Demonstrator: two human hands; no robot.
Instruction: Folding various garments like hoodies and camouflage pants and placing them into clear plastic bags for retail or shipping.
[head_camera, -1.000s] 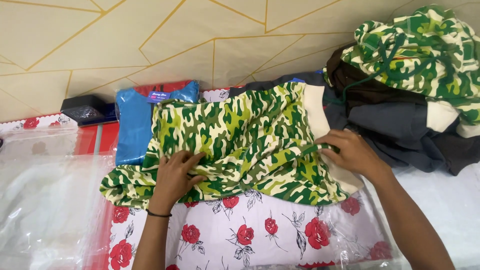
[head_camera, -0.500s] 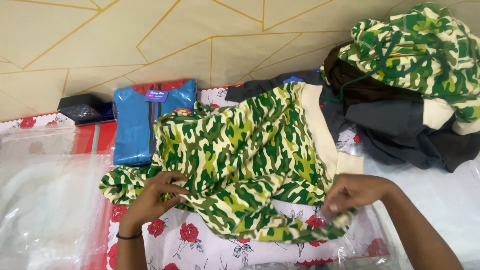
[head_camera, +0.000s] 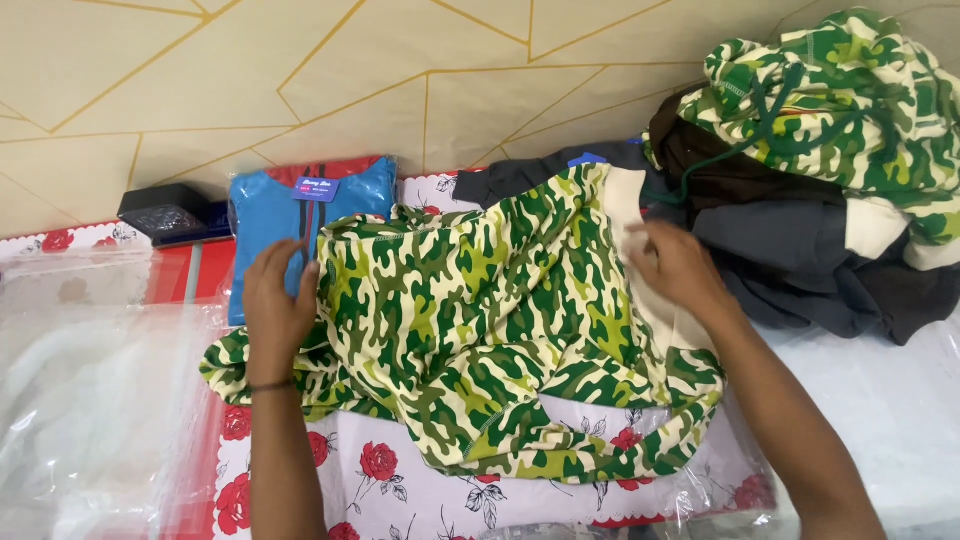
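Green camouflage garment (head_camera: 480, 310), rumpled, cream-cuffed, on rose-print sheet (head_camera: 400, 490).

Two hands are in view, the left hand (head_camera: 277, 300) and the right hand (head_camera: 675, 268). There are two camouflage garments: one spread near (head_camera: 480, 320), one atop the far right pile (head_camera: 830, 100). One packaged blue garment (head_camera: 270, 210) and one black box (head_camera: 165, 213) sit far left. The pile holds perhaps three dark garments (head_camera: 800, 260).

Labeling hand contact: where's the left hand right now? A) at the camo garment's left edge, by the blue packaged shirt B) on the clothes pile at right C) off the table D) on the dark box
A: the left hand rests at the camo garment's left edge, overlapping the blue packaged shirt.
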